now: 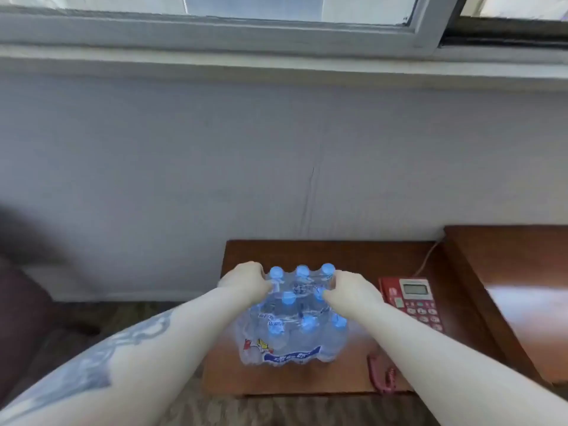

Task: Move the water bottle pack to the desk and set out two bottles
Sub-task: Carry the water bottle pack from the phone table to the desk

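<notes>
A shrink-wrapped water bottle pack [292, 336] with several blue-capped bottles stands on a low brown wooden table [365, 259] against the wall. My left hand [246, 281] grips the plastic wrap at the pack's far left top. On the far right top of the pack, my right hand [350, 292] holds the wrap. Both forearms reach in from the bottom of the view. The pack's far side is partly hidden by my hands.
A red desk phone [415, 302] with a coiled cord [384, 379] sits on the same table, right of the pack. A higher brown wooden surface [522, 287] stands at the right. A dark seat [21, 318] is at the left, carpet below, a window sill above.
</notes>
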`<state>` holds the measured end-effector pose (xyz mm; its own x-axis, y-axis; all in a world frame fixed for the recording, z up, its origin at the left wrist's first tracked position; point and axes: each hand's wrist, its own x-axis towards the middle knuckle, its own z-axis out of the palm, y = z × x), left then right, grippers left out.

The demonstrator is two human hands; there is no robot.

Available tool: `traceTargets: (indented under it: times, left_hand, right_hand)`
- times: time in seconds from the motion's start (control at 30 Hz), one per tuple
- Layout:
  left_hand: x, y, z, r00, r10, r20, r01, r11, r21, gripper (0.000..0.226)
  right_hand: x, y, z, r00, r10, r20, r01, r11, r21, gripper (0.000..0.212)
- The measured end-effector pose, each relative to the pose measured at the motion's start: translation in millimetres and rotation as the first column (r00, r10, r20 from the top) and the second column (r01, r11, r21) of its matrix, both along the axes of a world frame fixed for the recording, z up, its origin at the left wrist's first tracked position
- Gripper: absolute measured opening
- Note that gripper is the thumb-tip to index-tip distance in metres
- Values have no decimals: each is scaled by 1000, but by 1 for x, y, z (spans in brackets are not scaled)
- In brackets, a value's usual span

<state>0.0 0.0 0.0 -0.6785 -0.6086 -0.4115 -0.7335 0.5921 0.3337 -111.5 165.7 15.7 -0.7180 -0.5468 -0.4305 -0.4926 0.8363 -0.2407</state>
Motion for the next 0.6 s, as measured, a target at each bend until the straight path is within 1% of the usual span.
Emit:
traceTargets:
  times: [0.1,0.2,0.27,0.33,0.4,0.5,0.6]
  left_hand:
    - [-9,-9,-19,1000,15,4,-15,1000,18,32]
    - [-13,-11,-38,998,36,-41,-35,999,21,33]
    - [-13,-13,-44,995,61,-75,-61,998,6,35]
    - [-14,-15,-47,992,88,-93,-86,996,21,35]
    - [-16,-14,-47,989,108,-97,-105,994,36,35]
    - [-20,-13,-49,988,137,-74,-134,990,44,35]
    - [-20,-11,-54,977,200,-79,-198,980,39,33]
  right_hand:
    - [-8,-6,-17,992,-117,44,119,992,-37,36]
    - [-17,-11,-34,968,-228,107,237,968,-85,36]
    - [-23,-15,-43,934,-316,164,340,928,-150,32]
    - [-28,-21,-50,883,-406,234,453,867,-207,29]
    - [-29,-25,-57,839,-464,285,531,811,-243,27]
    - [-28,-25,-64,789,-515,335,603,755,-259,30]
    - [-26,-19,-72,795,-521,310,596,765,-244,41]
